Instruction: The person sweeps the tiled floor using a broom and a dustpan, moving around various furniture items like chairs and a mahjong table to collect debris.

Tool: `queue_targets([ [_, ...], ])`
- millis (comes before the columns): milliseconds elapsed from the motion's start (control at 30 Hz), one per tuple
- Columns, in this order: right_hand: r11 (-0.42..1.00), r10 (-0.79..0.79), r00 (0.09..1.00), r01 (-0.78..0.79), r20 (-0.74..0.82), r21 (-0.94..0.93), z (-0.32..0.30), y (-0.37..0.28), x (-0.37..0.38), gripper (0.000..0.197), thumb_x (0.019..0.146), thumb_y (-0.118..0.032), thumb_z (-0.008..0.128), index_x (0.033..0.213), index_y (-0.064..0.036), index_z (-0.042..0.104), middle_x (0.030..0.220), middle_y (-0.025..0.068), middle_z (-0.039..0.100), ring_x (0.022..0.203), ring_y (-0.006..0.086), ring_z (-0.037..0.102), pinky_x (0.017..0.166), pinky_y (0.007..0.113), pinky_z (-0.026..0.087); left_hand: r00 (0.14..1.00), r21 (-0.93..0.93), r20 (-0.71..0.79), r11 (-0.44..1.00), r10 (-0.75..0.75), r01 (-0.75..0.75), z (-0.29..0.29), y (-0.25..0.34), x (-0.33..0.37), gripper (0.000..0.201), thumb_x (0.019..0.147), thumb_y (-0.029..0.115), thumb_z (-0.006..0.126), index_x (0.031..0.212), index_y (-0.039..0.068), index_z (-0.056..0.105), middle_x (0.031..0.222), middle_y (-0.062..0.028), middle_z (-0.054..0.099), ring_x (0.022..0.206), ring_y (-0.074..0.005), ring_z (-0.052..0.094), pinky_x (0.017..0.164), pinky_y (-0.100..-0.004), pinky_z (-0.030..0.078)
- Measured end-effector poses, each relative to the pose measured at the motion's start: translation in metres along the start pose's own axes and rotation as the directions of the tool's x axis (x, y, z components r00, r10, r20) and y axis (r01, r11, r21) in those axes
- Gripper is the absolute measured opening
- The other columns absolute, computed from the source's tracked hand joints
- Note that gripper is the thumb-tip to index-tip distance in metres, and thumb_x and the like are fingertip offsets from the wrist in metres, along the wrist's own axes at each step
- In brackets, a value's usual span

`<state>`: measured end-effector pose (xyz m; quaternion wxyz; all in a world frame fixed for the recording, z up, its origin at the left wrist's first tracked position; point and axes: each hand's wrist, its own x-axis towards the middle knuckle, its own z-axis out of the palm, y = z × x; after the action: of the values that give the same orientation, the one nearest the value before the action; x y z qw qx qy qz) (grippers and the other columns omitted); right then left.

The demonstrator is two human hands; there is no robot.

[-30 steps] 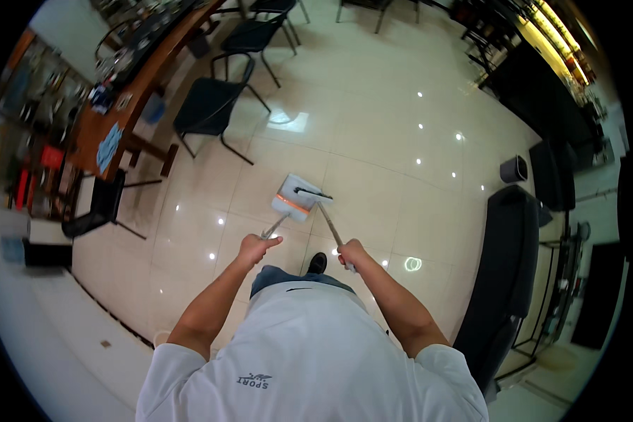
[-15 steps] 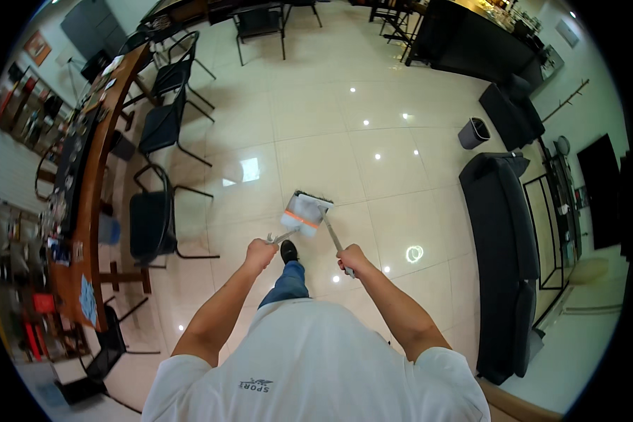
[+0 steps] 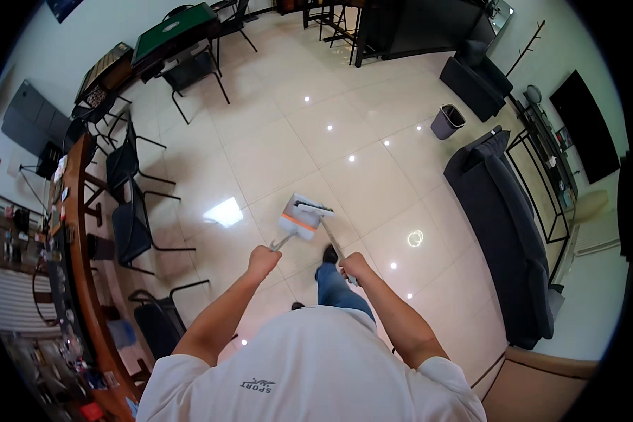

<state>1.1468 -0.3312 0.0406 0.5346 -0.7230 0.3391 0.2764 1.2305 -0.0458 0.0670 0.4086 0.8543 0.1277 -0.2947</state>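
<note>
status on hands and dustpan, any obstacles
Left hand gripping dustpan. Right hand gripping broom. Broom overlaps dustpan in view. Chairs off left, sofa off right.

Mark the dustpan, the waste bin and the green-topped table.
Dustpan [image 3: 299,226], head view: on its orange stripe.
Waste bin [image 3: 444,125], head view: on its outer wall.
Green-topped table [image 3: 176,34], head view: on its top.

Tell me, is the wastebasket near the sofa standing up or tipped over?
Standing up. The grey wastebasket rests on its narrower bottom on the tiled floor, with its open rim on top.
</note>
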Motion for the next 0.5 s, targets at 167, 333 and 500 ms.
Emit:
queue_targets([
  [167,0.998,-0.014,1.000,0.013,0.026,0.060,-0.026,-0.080,0.098,0.019,0.074,-0.010,0.062,0.063,0.0051,0.062,0.059,0.0155,0.063,0.048,0.0243,0.061,0.045,0.039,0.046,0.998,-0.029,0.029,0.998,-0.061,0.062,-0.023,0.083,0.097,0.024,0.077,0.017,0.064,0.059,0.004,0.054,0.050,-0.0037,0.049,0.039,-0.0154,0.046,0.036,-0.0329,0.035],
  [333,0.989,-0.013,0.994,0.028,0.105,-0.144,-0.045,-0.169,0.200,0.018,0.072,-0.011,0.060,0.065,0.0053,0.063,0.060,0.0170,0.064,0.050,0.0282,0.064,0.047,0.041,0.049,0.997,-0.057,-0.029,0.996,-0.075,0.073,-0.046,0.145,0.194,0.023,0.075,0.017,0.065,0.061,0.003,0.054,0.051,-0.0044,0.050,0.038,-0.0162,0.046,0.036,-0.0336,0.035],
  [500,0.991,-0.067,0.990,0.081,0.125,-0.105,-0.073,-0.289,0.265,0.017,0.072,-0.008,0.058,0.066,0.0078,0.061,0.059,0.0185,0.063,0.051,0.0265,0.064,0.046,0.040,0.049,0.995,-0.072,-0.071,0.996,-0.066,0.061,-0.090,0.221,0.283,0.028,0.074,0.019,0.066,0.056,0.002,0.055,0.050,-0.0074,0.052,0.038,-0.0183,0.048,0.037,-0.0352,0.037],
])
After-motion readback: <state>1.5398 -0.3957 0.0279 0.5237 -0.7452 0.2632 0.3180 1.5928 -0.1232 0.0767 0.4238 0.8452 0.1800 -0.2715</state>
